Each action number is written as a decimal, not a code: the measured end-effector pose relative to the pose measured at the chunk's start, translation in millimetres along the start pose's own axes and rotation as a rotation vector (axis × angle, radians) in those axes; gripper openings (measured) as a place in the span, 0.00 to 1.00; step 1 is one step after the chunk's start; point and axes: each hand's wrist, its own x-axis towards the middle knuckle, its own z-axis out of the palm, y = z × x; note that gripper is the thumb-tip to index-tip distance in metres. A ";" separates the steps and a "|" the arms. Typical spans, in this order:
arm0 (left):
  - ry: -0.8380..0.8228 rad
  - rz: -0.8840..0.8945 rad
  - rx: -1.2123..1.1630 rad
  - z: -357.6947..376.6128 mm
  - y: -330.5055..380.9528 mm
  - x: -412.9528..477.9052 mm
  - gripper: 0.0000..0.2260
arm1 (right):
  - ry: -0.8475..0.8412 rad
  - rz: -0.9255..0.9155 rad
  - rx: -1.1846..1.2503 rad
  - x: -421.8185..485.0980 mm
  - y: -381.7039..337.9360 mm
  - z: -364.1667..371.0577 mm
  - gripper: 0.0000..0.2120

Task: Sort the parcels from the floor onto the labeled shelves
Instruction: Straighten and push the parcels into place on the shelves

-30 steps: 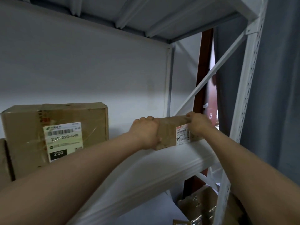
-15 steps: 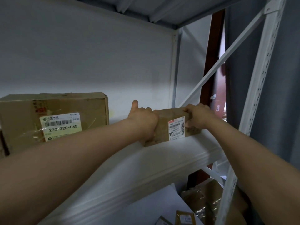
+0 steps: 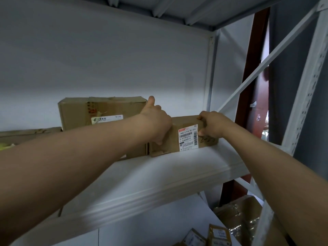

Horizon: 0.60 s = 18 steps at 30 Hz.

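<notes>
On the head camera, my left hand (image 3: 156, 121) and right hand (image 3: 211, 124) are both curled tight on the parcel (image 3: 188, 139), now slid left along the shelf (image 3: 159, 174) against the bigger box (image 3: 99, 110), so I reckon it's nearly placed.

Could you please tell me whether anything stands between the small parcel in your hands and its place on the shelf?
Nothing visible does. The small parcel appears to rest on the shelf, with the left hand and right hand gripping its ends. A larger box stands close beside its left end; the space behind it is hidden.
</notes>
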 end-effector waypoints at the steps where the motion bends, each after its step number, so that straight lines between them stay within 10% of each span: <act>1: 0.007 -0.002 -0.005 1.4 -0.4 -1.7 0.24 | 0.000 0.001 0.002 0.2 0.2 0.3 0.31; 18: 0.109 -0.052 0.070 13.1 2.3 -16.1 0.05 | 0.041 0.013 0.010 7.0 -1.7 10.6 0.30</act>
